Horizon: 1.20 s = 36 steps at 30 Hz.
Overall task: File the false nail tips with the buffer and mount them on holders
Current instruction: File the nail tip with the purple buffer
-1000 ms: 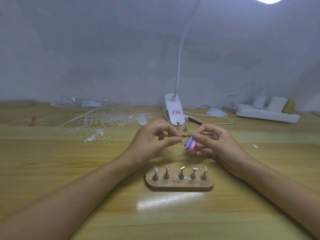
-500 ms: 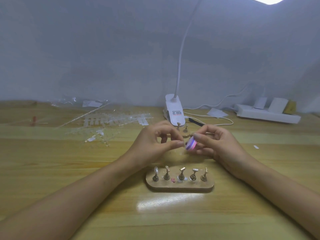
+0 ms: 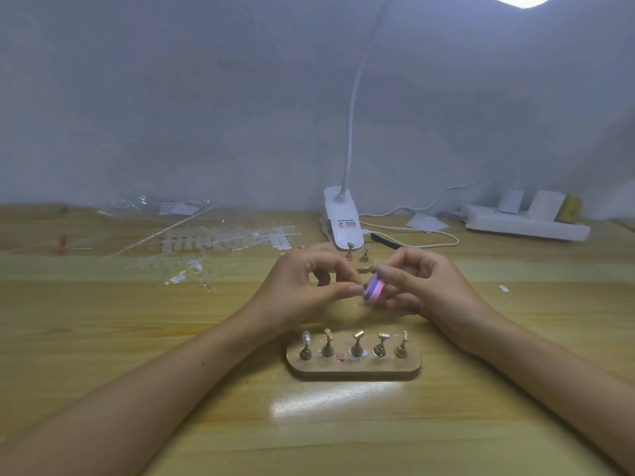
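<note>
Over a glossy wooden table [image 3: 103, 338] before a plain grey wall [image 3: 171, 115], our right hand [image 3: 424, 286] pinches the pink-and-purple buffer [image 3: 374, 289] just beyond the holder stand [image 3: 354, 369]. Our left hand [image 3: 300, 288] meets it, thumb and forefinger pressed together; whether they hold a tip, we cannot tell. Clear nail tip strips [image 3: 220, 240] lie far left.

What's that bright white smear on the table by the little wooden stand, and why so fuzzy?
Head view: the lamp glares blown-out at the top edge; the glossy table mirrors it as that smear before the wooden stand; soft focus blurs the clear nail tips at left and the buffer in the right hand.
</note>
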Each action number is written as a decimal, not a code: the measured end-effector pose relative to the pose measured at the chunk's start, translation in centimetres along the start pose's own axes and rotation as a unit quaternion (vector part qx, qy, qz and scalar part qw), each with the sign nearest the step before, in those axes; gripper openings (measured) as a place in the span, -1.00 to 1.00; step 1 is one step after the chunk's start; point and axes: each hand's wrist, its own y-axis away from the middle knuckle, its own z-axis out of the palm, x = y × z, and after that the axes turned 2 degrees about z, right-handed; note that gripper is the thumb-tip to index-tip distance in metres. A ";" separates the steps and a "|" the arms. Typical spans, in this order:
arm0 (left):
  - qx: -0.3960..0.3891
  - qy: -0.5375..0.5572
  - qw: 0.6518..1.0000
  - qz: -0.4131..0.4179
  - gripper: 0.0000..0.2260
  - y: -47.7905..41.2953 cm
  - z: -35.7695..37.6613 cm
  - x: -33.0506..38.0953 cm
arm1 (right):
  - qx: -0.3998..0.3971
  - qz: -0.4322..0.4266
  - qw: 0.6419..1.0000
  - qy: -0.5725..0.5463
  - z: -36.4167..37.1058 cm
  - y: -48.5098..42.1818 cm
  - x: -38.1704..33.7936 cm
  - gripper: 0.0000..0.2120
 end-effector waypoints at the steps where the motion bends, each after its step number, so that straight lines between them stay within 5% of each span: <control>1: -0.004 0.001 1.000 0.002 -0.90 0.0 0.0 0.0 | -0.009 0.004 1.000 -0.003 0.0 0.0 -0.1 -0.75; 13: 0.061 0.038 0.997 -0.032 -0.93 -0.2 -0.1 -0.4 | -0.051 -0.001 0.999 -0.011 -0.1 0.3 -0.2 -0.81; 19: 0.005 0.036 0.999 0.003 -0.92 0.0 0.0 0.1 | 0.009 -0.014 1.000 -0.026 -0.1 -0.1 0.2 -0.79; 24: 0.001 0.033 0.999 0.004 -0.92 0.0 0.0 0.0 | -0.066 -0.001 0.998 0.008 0.0 0.3 0.1 -0.86; 28: 0.022 0.031 0.999 0.004 -0.87 -0.1 -0.2 -0.1 | 0.007 -0.021 0.999 -0.036 -0.2 0.0 0.3 -0.81; 32: 0.051 0.018 0.998 0.017 -0.92 -0.1 -0.1 -0.2 | -0.059 -0.017 0.998 0.017 0.1 0.2 0.4 -0.82; 36: 0.022 0.017 1.000 0.012 -0.91 0.1 0.0 0.0 | -0.006 -0.021 0.999 -0.028 -0.2 0.1 0.2 -0.83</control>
